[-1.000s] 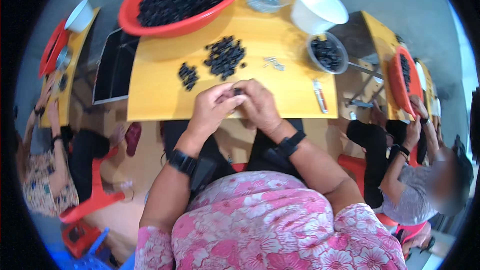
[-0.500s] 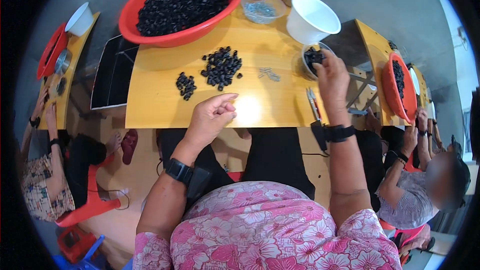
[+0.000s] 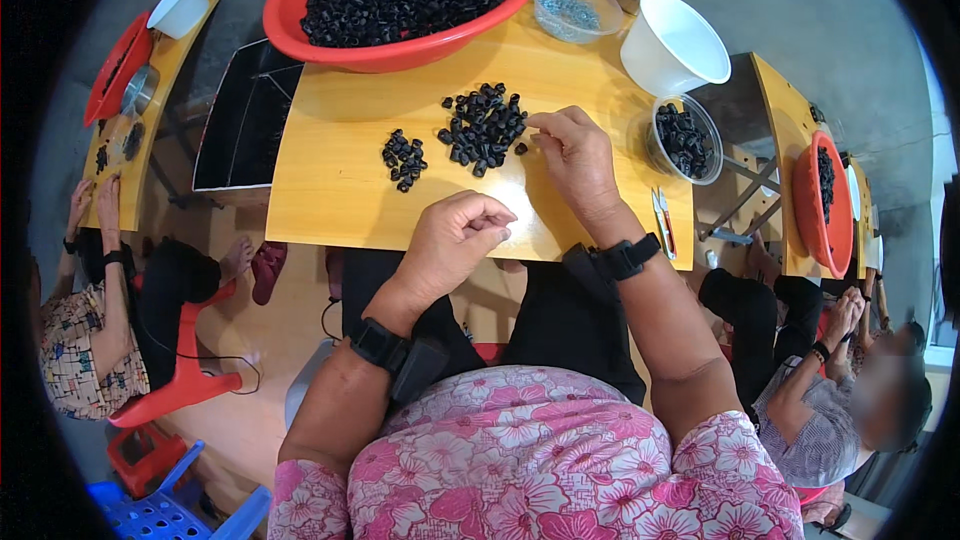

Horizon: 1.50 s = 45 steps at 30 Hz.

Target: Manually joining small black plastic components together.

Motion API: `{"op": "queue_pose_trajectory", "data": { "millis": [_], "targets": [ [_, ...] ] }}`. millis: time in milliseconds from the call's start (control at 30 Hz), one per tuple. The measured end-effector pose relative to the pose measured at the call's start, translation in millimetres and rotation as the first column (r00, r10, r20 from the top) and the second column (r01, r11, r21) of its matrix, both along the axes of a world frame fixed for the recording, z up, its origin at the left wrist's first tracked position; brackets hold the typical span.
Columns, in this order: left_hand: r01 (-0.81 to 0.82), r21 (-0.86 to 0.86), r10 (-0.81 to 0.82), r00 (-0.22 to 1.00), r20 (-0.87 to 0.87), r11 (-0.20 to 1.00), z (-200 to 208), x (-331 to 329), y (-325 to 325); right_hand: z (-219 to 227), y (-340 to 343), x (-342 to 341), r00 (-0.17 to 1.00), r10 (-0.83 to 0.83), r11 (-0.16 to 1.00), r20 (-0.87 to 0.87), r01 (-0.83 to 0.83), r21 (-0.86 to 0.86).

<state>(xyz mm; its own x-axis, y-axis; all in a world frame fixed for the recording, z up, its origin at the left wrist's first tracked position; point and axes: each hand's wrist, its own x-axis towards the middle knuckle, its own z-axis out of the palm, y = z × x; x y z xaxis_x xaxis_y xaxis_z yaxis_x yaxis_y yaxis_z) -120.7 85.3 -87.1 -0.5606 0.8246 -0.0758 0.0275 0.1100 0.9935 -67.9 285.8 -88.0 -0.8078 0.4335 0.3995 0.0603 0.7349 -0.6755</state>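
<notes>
My left hand [image 3: 455, 245] hovers over the table's front edge, thumb and fingers closed together; anything between them is too small to make out. My right hand [image 3: 580, 162] is at the right side of a larger pile of small black caps [image 3: 482, 127], index finger and thumb slightly apart and nothing visible between them. One loose black cap [image 3: 521, 148] lies just beside that hand. A smaller group of black caps [image 3: 403, 160] sits to the left. The small metal pins seen on the table earlier are hidden behind my right hand.
A red basin [image 3: 290, 35] of black caps stands at the back. Behind are a clear bowl [image 3: 580, 15] of metal pins and a white tub [image 3: 675, 45]. At right, a clear cup [image 3: 688, 140] holds black caps; thread snips [image 3: 664, 223] lie in front. People work at tables on both sides.
My right hand has left the clear cup and moved left to the larger cap pile. My left hand stays near the front edge, fingers closed. The whole view has shifted a little.
</notes>
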Motion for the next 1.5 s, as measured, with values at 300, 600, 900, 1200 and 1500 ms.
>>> {"op": "queue_pose_trajectory", "data": {
  "millis": [300, 600, 900, 1200, 1500],
  "targets": [
    [0.022, -0.005, -0.022, 1.000, -0.016, 1.000, -1.1, -3.5, -1.4, -7.1, 1.1, -13.3, 0.994, -0.006, 0.968, 0.108, -0.022, 0.250],
    [0.000, 0.000, 0.000, 1.000, -0.014, 1.000, -3.2, -1.8, 1.3, -6.7, 1.9, -4.2, 0.977, -0.019, 0.937, 0.214, -0.057, 0.346],
    [-0.032, 0.064, 0.024, 0.992, 0.123, 0.997, -14.1, -2.5, 0.6, -0.4, -8.6, 23.5, 0.988, 0.153, 0.985, 0.021, -0.154, 0.076],
    [-0.020, 0.022, 0.016, 0.986, 0.165, 1.000, -11.3, -8.5, 1.4, 1.5, -44.3, 47.4, 0.949, 0.305, 0.949, -0.075, -0.309, -0.054],
    [-0.018, 0.006, 0.016, 0.978, 0.210, 1.000, -7.3, -7.2, 2.3, -4.1, -47.1, 52.5, 0.974, 0.210, 0.844, -0.081, -0.223, -0.487]
  ]
}}
